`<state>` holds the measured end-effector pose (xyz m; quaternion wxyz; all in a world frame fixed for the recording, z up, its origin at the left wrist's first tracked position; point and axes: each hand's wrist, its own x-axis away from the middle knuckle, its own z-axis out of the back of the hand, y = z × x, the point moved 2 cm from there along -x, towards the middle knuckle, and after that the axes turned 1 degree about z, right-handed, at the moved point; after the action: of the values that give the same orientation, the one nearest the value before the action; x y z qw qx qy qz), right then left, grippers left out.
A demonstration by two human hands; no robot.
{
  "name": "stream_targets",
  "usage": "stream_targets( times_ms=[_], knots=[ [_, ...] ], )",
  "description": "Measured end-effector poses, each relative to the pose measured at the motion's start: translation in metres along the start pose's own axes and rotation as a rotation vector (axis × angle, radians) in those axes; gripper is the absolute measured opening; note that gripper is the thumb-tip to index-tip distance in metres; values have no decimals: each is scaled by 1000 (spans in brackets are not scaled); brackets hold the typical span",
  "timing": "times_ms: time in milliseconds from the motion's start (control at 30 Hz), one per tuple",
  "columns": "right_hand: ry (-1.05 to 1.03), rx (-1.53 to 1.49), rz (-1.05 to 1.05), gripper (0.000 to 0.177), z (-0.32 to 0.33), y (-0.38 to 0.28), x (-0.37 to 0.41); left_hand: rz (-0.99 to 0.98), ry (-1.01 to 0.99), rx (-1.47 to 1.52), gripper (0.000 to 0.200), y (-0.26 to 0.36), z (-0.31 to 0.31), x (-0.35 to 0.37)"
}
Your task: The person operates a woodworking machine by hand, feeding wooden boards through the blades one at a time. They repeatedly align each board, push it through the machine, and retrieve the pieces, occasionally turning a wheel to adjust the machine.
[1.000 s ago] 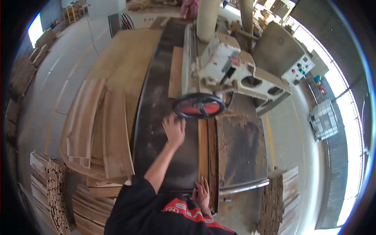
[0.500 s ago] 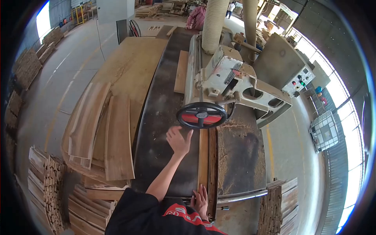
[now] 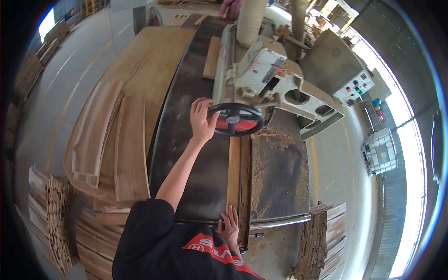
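My left hand is at the left side of a black handwheel with a red part behind its spokes, fingers and thumb curled about the rim. A narrow wooden strip lies lengthwise on the dark machine table, along a rusty guide bar; its far end passes out of sight under the handwheel. At the strip's near end, my right hand rests with fingers stretched forward and touching the wood. The woodworking machine stands beyond the wheel.
Loose boards lie on the side table at left. Stacked wood stands at lower left, and another stack at lower right. Sawdust covers parts of the right table section. A control box is at right. A person in pink is at the far end.
My left hand has moved up from the space before the wheel onto its rim. The right hand stays at the strip's near end. The view has tilted slightly down.
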<state>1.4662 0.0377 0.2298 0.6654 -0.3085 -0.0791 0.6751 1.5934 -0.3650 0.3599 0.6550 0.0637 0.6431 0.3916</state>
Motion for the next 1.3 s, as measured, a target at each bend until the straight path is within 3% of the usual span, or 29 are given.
stream_targets(
  times_ms=[67,267,333,400,467,533,567,667,967,1067,1167,1267,1300],
  knots=[
    [3,31,1,32,3,-2,-1,25,19,-22,29,2,5,5],
    [5,52,47,31,-4,2,1,123,-154,-401,76,-32,126,70],
    [5,45,53,31,-5,1,2,303,-254,-596,94,-58,182,109],
    [19,49,60,31,-5,3,-2,348,-306,-875,108,-57,242,130],
    [23,52,65,31,-4,3,-2,526,-320,-1085,127,-49,285,144],
    [18,48,71,32,-4,1,2,781,-278,-1102,136,-52,311,156],
    [15,45,77,32,-4,2,1,907,-255,-1108,141,-53,319,161],
    [12,39,80,32,-3,2,1,999,-281,-1079,150,-55,322,164],
    [15,6,33,31,0,-3,0,1115,-361,-1158,146,-54,296,139],
    [3,-23,11,33,2,-4,0,1167,-303,-949,129,-40,311,143],
    [-18,-20,19,38,7,-9,-2,1093,-95,93,90,-58,335,198],
    [-218,71,-10,76,23,-22,-7,1282,-183,596,62,-36,356,246],
    [-291,149,-14,84,28,-28,-7,1377,-58,825,66,15,348,231]
  ],
)
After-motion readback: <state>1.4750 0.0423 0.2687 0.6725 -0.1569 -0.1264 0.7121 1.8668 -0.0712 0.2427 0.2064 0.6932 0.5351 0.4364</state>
